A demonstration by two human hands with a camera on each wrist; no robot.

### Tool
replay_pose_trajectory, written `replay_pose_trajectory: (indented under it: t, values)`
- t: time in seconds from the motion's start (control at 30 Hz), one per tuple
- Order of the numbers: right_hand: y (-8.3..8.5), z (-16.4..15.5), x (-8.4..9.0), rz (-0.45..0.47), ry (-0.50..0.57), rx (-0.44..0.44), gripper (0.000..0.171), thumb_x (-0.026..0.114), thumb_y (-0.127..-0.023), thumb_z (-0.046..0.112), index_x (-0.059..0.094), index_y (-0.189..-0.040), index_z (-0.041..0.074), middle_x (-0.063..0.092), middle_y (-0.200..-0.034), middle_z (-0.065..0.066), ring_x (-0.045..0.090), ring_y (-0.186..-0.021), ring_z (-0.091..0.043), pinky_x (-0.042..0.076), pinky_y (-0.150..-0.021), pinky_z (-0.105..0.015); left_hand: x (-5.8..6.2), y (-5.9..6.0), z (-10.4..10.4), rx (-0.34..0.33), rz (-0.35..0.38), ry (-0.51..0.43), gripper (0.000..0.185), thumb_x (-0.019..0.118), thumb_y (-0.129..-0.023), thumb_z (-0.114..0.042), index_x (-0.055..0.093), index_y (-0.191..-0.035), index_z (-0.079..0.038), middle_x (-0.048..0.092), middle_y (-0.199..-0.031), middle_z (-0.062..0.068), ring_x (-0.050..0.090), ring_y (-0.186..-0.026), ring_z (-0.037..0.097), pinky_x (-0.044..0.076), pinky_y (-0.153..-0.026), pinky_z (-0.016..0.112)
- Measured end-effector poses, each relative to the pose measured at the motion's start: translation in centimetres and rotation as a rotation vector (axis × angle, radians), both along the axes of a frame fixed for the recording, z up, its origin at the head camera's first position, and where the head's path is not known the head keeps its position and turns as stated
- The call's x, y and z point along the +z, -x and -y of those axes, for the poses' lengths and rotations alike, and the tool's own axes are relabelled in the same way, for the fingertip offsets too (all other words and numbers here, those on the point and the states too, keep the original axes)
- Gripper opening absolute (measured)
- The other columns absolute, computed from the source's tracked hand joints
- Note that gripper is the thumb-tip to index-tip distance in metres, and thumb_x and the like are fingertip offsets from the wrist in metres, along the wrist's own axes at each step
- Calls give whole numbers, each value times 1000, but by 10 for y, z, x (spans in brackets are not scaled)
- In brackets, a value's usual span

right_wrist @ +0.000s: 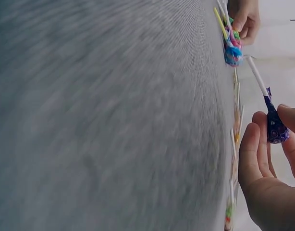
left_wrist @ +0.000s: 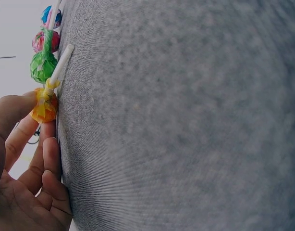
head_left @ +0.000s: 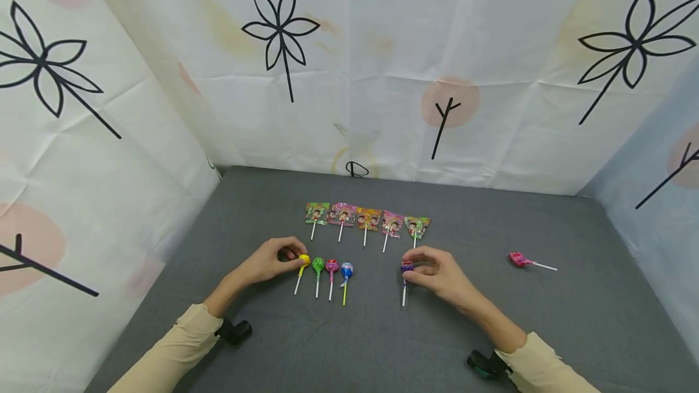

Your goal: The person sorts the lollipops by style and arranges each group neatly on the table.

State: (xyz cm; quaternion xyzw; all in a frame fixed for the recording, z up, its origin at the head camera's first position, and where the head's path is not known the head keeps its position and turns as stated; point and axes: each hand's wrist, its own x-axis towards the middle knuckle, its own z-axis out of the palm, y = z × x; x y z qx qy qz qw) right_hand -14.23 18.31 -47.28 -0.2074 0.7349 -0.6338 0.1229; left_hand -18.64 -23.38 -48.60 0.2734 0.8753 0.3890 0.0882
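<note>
My left hand (head_left: 271, 261) pinches the yellow-wrapped lollipop (left_wrist: 45, 106) at its candy head, at the left end of a row on the grey table. Beside it, in order, lie a green lollipop (head_left: 318, 264), a pink lollipop (head_left: 331, 265) and a blue lollipop (head_left: 347, 270) with a yellow stick. To the right of these, my right hand (head_left: 439, 272) holds a purple lollipop (right_wrist: 276, 126) by its head between thumb and fingers. The right wrist view shows it lifted off the cloth, its white stick angled away from the palm.
Behind the hands, several flat-packaged lollipops (head_left: 369, 219) form a second row, sticks toward me. A red-pink lollipop (head_left: 519, 259) lies alone at the right on the grey cloth (head_left: 546, 320). A white patterned curtain (head_left: 382, 47) encloses the table's back and sides.
</note>
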Motion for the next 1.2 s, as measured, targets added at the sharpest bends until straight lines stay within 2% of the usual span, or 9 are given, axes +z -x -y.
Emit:
replay_pose_trajectory:
  t: [0.2, 0.6, 0.83, 1.2]
  values:
    - [5, 17, -2, 12, 14, 26, 33, 73, -94, 1, 61, -121, -13, 61, -119, -29, 70, -96, -28, 56, -80, -31, -2, 1, 1, -4, -8, 1, 14, 75, -96, -22, 71, -109, -16, 66, -102, -8, 59, -88, 14, 51, -79, 34]
    - [8, 44, -5, -14, -26, 37, 29, 79, -89, 3, 69, -113, -9, 71, -108, -16, 69, -95, -30, 56, -80, -30, -2, 1, 1, -10, -10, -9, 13, 74, -97, -21, 71, -108, -16, 66, -102, -7, 59, -89, 15, 51, -80, 33]
    - [14, 61, -6, -6, -35, 57, 26, 78, -89, 1, 69, -112, -9, 70, -108, -19, 69, -94, -28, 55, -78, -28, 1, 0, 0, 7, 10, 4, 12, 74, -97, -20, 71, -108, -16, 66, -101, -7, 59, -88, 15, 51, -79, 32]
    - [21, 74, -7, -57, -97, 73, 22, 79, -88, -1, 71, -107, -9, 71, -103, -18, 70, -90, -27, 55, -75, -27, 0, 2, 0, -7, 1, -12, 12, 74, -96, -21, 71, -108, -16, 66, -102, -7, 60, -88, 15, 51, -79, 33]
